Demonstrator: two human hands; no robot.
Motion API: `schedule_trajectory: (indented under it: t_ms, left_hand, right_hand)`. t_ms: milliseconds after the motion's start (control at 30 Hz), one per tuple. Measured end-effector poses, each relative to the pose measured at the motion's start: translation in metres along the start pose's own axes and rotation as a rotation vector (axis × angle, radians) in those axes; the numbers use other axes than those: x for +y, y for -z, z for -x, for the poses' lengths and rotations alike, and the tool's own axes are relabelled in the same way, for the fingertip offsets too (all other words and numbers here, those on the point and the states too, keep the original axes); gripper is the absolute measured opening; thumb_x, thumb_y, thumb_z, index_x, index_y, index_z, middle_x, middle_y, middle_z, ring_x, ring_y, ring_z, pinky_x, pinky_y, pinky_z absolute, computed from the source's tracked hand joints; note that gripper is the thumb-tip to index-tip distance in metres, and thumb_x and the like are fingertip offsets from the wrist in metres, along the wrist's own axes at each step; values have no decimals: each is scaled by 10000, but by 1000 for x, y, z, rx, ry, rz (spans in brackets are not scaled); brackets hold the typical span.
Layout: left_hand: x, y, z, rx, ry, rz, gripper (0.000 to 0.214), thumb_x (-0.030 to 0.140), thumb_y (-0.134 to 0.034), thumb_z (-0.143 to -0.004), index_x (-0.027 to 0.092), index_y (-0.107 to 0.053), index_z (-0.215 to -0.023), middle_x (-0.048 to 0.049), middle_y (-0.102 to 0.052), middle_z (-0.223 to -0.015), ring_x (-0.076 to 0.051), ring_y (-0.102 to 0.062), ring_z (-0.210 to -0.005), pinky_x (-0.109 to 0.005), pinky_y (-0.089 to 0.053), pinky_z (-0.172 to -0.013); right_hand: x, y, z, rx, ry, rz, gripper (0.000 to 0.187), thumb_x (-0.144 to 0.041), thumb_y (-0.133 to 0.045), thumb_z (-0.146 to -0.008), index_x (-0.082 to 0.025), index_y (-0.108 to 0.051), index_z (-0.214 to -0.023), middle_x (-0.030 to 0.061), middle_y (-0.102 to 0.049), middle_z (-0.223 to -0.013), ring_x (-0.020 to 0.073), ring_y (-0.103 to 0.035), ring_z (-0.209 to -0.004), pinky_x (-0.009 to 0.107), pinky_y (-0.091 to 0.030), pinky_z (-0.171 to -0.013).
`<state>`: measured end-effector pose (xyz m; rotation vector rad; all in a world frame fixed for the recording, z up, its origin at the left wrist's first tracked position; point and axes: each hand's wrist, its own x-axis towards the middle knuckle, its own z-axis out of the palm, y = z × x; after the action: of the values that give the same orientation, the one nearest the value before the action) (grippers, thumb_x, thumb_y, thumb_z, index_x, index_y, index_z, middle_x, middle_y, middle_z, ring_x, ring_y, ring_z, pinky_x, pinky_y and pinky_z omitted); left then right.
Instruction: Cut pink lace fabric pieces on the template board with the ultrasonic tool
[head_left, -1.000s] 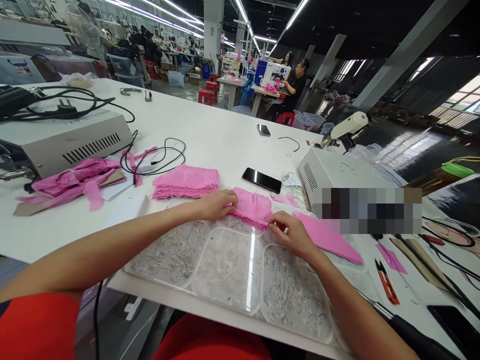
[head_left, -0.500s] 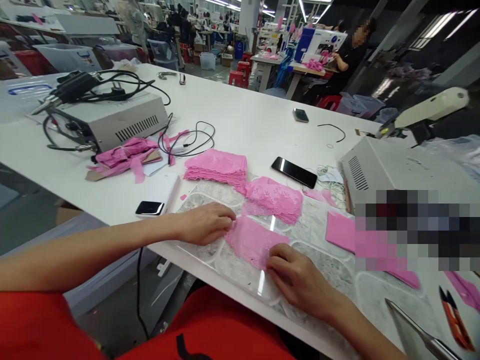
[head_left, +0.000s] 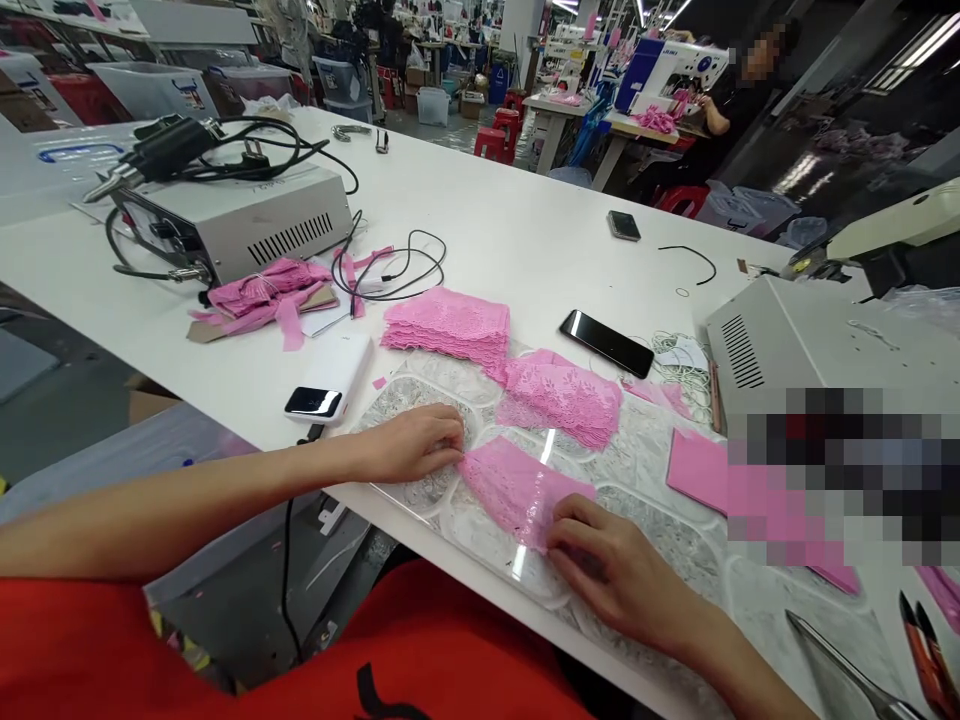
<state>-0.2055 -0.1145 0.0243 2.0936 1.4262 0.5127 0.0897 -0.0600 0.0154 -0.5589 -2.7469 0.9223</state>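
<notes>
A single piece of pink lace [head_left: 516, 488] lies flat on a clear moulded plastic tray [head_left: 480, 540] at the near edge of the white table. My left hand [head_left: 416, 445] pinches the lace's left end, fingers closed on it. My right hand [head_left: 611, 575] presses on its right end, fingertips gripping the edge. Just behind the piece lies a small pile of pink lace [head_left: 564, 398], and further left a taller stack of pink lace [head_left: 448, 325].
A black phone [head_left: 606, 343] and a white power bank [head_left: 330, 385] lie near the stacks. Grey machine boxes stand at the left [head_left: 232, 225] and right [head_left: 810, 350]. Cables [head_left: 390, 270], pink scraps [head_left: 259, 300] and red snips [head_left: 926, 645] are about. A person sits at a sewing machine far behind.
Both hands pulled one lace piece off the small pile toward me and laid it on the tray. The camera view shifted left and down.
</notes>
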Motion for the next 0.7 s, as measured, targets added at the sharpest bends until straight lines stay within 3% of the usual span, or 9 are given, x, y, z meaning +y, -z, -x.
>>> schedule_trajectory:
  t_ms: [133,233,400,500,600,700]
  left_hand:
    - [7,2,-5,-28,155,232,131,253,-527,-851,160,-606,-804,-12,-618,-748,-124,-530,-664,-223,-409,-609]
    - [7,-1,-12,-57,254,428,123,284,-557,-811,163,-565,-792,12,-596,-671,-101,-514,-588,-196,-378,-528]
    - [1,0,-11,-179,332,569,182,316,-520,-820,171,-535,-930,12,-642,-637,-131,-617,-580,-219,-480,-546]
    - [-5,8,-5,-235,419,364,155,288,-520,-808,178,-593,-890,39,-610,-537,-135,-586,-468,-218,-452,-482]
    - [-8,14,-9,-93,410,60,136,220,-507,-799,178,-635,-780,36,-583,-516,-136,-564,-471,-222,-407,-493]
    - [-6,10,-24,30,338,-73,135,177,-517,-799,178,-652,-796,-4,-642,-694,-161,-607,-664,-244,-421,-618]
  right_hand:
    - [7,3,-13,147,-31,-36,148,-199,-512,-888,-240,-647,-932,53,-642,-888,121,-614,-701,233,-517,-572]
    - [18,-4,-29,289,-22,96,235,-233,-494,-904,-255,-654,-1074,63,-649,-931,131,-629,-721,255,-538,-606]
    - [29,-20,-43,296,48,362,276,-221,-457,-914,-227,-678,-1079,80,-649,-962,119,-607,-686,248,-511,-579]
    - [33,-18,-44,318,44,340,259,-220,-461,-919,-226,-682,-1054,69,-650,-953,111,-610,-704,240,-516,-610]
    - [42,-8,-53,370,4,318,231,-194,-477,-897,-221,-689,-986,61,-659,-925,135,-634,-770,254,-525,-658]
    - [49,2,-73,370,-66,295,199,-198,-508,-872,-213,-684,-963,62,-662,-920,161,-635,-801,273,-514,-669]
